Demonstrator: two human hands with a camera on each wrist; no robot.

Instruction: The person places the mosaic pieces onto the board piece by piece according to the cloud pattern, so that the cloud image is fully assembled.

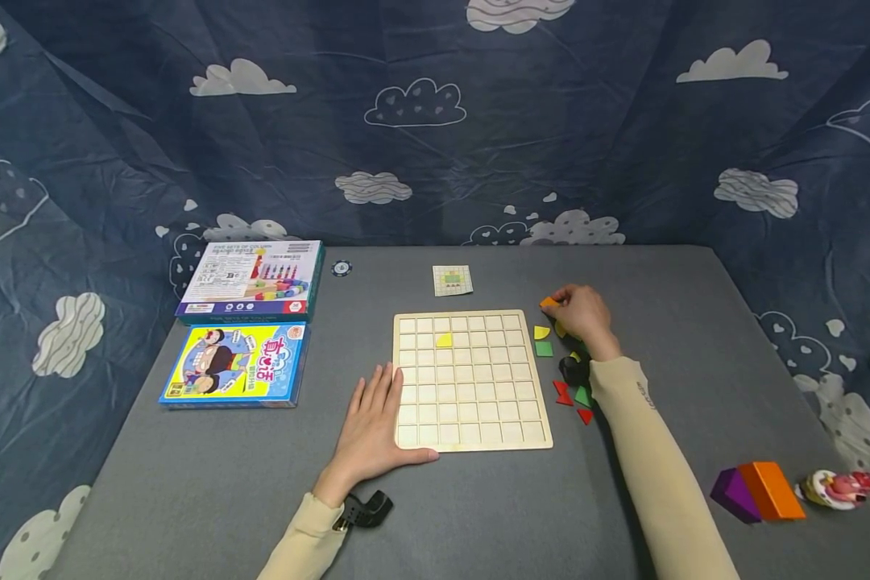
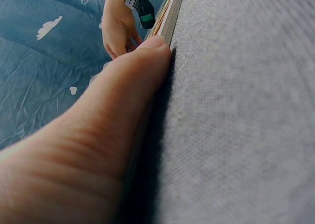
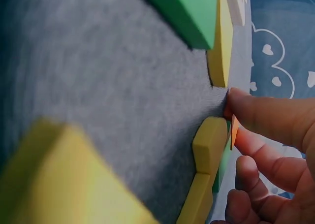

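A wooden grid board (image 1: 471, 450) lies flat on the grey table, with one yellow piece (image 1: 445, 340) in a cell of its upper rows. My left hand (image 1: 370, 423) rests at the board's lower left corner, its fingers straight along the left edge and its thumb (image 2: 142, 61) along the near edge. Beyond the board's right side, my right hand (image 1: 583, 310) pinches a small orange piece (image 3: 234, 131) between thumb and finger. Close to that hand lie a yellow quarter-round piece (image 1: 541, 332), a green square (image 1: 544, 349) and red triangles (image 1: 562, 393). The right wrist partly hides other pieces.
A small pattern card (image 1: 453, 280) lies behind the board. Two flat boxes, a white one (image 1: 254, 274) and a yellow-blue one (image 1: 232, 366), sit at the left near a poker chip (image 1: 341, 268). Orange (image 1: 772, 491) and purple (image 1: 736, 495) blocks stand beside a figurine (image 1: 837, 489) at the right.
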